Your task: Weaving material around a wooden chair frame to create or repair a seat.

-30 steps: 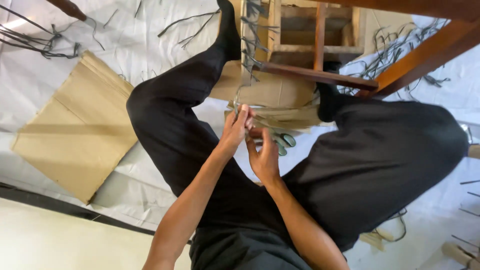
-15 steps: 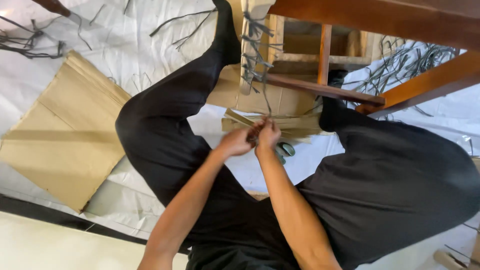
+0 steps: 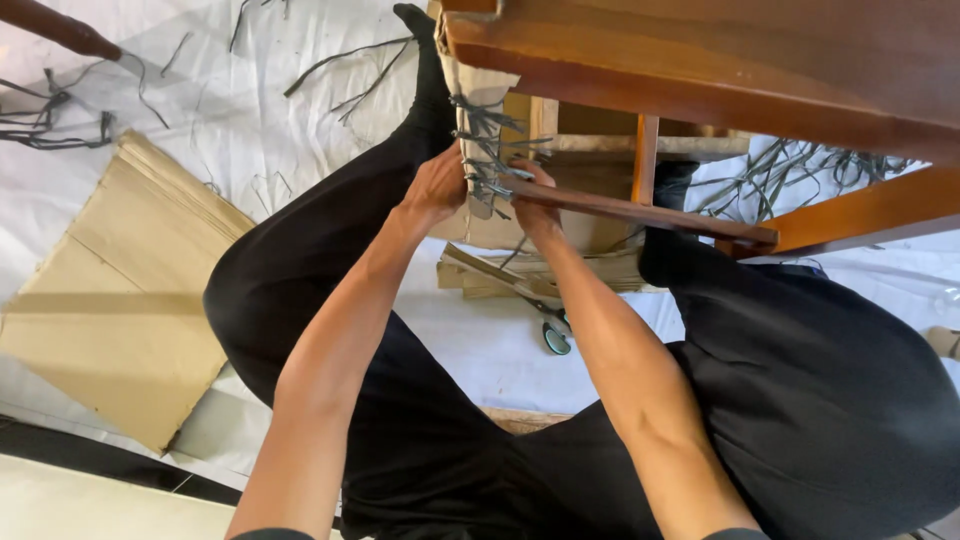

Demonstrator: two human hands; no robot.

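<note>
The one camera on my head is looking steeply down over my forearms and black-trousered legs, sitting close to my hands at the wooden chair frame (image 3: pixel 640 210), with the white floor sheet (image 3: pixel 250 130) beyond.

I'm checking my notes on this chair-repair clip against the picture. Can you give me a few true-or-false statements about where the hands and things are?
1. Both hands, left hand and right hand, are up at the dark strips by the chair rung. True.
2. The scissors are in the right hand. False: they lie on the white sheet.
3. Flattened cardboard lies on the person's left. True.
4. The chair frame is white metal. False: it is brown wood.
</note>
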